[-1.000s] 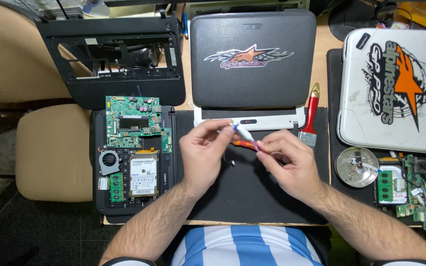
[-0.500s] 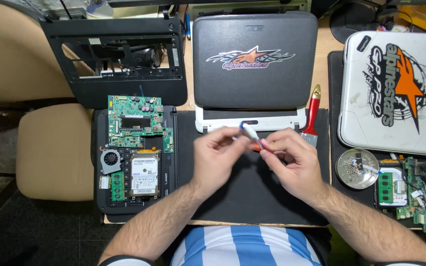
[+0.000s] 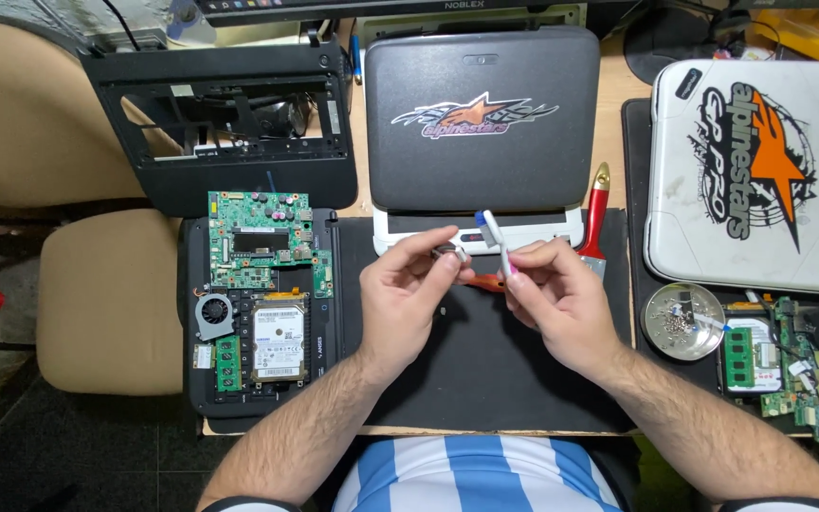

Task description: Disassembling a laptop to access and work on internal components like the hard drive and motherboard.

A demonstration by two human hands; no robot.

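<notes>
A: Which items do the hands hold?

B: The left hand (image 3: pixel 409 289) pinches a small metallic part (image 3: pixel 449 252) between thumb and fingertips, closed on it. The right hand (image 3: pixel 556 294) is closed round a white toothbrush (image 3: pixel 493 232), its bristled head pointing up and away from the palm.

A: Where does the part lie relative to the grip?

B: At the very tip of the left pinch, just beside the brush shaft and slightly below the brush head; the two hands nearly meet. What kind of part it is cannot be made out.

A: What lies under the hands?

B: An orange-handled tool (image 3: pixel 485 281) rests on the black mat (image 3: pixel 485 379) directly beneath the fingers. Beyond the grip sits a closed dark netbook (image 3: pixel 481 114); to the right of it a red-handled paintbrush (image 3: pixel 597 213) and a round dish of screws (image 3: pixel 682 320); to the left an opened netbook base (image 3: pixel 263 313) with bare circuit board.

A: What could go wrong?

B: Judged from the light fingertip hold, a firm brush stroke could flick the part loose; it would likely drop onto the mat.
</notes>
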